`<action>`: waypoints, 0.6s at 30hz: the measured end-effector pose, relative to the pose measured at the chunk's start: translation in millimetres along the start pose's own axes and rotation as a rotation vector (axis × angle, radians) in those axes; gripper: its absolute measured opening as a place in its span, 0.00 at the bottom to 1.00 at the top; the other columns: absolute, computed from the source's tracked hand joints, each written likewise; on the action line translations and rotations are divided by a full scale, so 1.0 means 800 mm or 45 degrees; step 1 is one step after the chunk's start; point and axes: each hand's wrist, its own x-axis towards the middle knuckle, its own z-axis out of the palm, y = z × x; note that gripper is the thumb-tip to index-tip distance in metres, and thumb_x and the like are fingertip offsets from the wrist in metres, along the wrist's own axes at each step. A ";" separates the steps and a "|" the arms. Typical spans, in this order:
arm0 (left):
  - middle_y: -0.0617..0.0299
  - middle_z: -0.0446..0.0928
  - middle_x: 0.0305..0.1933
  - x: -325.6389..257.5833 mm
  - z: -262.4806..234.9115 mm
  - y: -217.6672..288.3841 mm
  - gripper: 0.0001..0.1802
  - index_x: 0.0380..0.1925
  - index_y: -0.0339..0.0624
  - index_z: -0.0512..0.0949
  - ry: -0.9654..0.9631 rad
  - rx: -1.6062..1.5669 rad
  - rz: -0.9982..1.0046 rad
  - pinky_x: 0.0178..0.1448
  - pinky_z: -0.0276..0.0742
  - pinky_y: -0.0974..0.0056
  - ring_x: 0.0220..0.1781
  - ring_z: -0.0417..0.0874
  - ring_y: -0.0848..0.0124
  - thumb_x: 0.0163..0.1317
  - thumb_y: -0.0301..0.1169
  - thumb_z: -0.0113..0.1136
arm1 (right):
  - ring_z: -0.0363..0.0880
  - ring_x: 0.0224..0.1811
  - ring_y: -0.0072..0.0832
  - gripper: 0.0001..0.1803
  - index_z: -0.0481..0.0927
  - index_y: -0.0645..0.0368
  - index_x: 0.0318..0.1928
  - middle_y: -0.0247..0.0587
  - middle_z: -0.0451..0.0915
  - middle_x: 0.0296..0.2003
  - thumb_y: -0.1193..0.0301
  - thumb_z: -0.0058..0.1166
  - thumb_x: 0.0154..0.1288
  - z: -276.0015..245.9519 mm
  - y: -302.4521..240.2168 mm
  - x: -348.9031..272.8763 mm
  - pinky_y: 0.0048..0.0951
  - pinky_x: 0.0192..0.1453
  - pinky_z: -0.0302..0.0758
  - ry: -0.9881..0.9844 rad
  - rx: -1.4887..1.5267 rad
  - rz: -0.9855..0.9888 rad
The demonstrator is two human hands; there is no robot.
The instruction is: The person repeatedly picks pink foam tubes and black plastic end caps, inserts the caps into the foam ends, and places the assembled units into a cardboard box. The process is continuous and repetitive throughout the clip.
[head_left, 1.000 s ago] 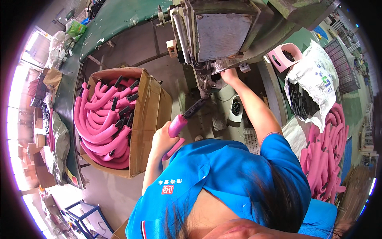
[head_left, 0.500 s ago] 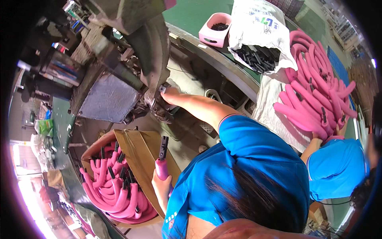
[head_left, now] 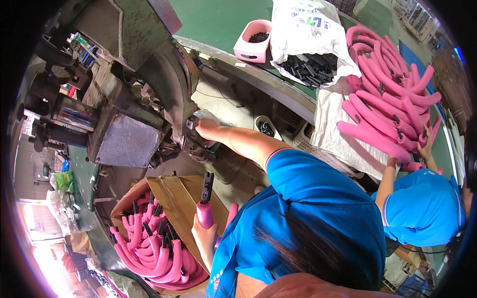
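Observation:
My left hand [head_left: 204,238] is closed around a pink foam-covered tube [head_left: 204,214] with a black slotted plastic end piece [head_left: 207,188] pointing up. Another stretch of pink tube shows beside my wrist. Up at the machine [head_left: 169,74], my right hand [head_left: 206,128] has its fingers closed at a small grey block [head_left: 191,122] below the curved metal arm. Whether that block is held or belongs to the machine, I cannot make out. Just beyond my left hand, a cardboard box [head_left: 181,198] holds several pink tubes [head_left: 159,253] with black ends.
A co-worker in blue [head_left: 422,208] has both hands at a heap of pink tubes [head_left: 387,99] on the right. A white sack [head_left: 308,35] of black plastic pieces and a pink bin [head_left: 248,52] stand on the green bench [head_left: 213,20]. Below is a white container [head_left: 271,133].
The view has shifted a little. My left hand still grips the tube, and my right hand stays at the machine. One of the co-worker's hands has moved up along the tubes.

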 end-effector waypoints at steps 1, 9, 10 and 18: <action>0.52 0.76 0.26 -0.005 -0.001 -0.005 0.20 0.37 0.36 0.73 -0.002 -0.006 -0.021 0.39 0.76 0.62 0.28 0.79 0.62 0.40 0.28 0.60 | 0.80 0.41 0.48 0.17 0.82 0.65 0.31 0.54 0.81 0.35 0.64 0.45 0.58 0.004 -0.002 0.001 0.44 0.47 0.75 0.046 0.168 0.091; 0.47 0.77 0.26 -0.020 -0.010 -0.021 0.15 0.32 0.37 0.72 0.065 -0.014 -0.040 0.38 0.76 0.59 0.31 0.82 0.53 0.40 0.28 0.60 | 0.75 0.19 0.22 0.10 0.77 0.58 0.24 0.38 0.78 0.20 0.68 0.54 0.61 -0.050 -0.035 -0.036 0.25 0.23 0.71 -0.412 1.413 0.008; 0.46 0.77 0.26 -0.019 -0.012 -0.012 0.14 0.31 0.37 0.71 0.060 -0.031 -0.031 0.38 0.76 0.58 0.32 0.82 0.50 0.41 0.28 0.60 | 0.74 0.20 0.22 0.10 0.75 0.58 0.26 0.36 0.76 0.19 0.68 0.53 0.63 -0.092 -0.042 -0.063 0.23 0.24 0.70 -0.573 1.443 -0.013; 0.46 0.77 0.29 -0.011 -0.013 -0.002 0.16 0.32 0.40 0.72 -0.013 0.049 -0.042 0.41 0.74 0.54 0.36 0.80 0.47 0.42 0.32 0.63 | 0.73 0.32 0.17 0.14 0.77 0.57 0.32 0.29 0.76 0.28 0.61 0.49 0.69 -0.138 -0.062 -0.126 0.21 0.40 0.72 -0.816 1.262 -0.455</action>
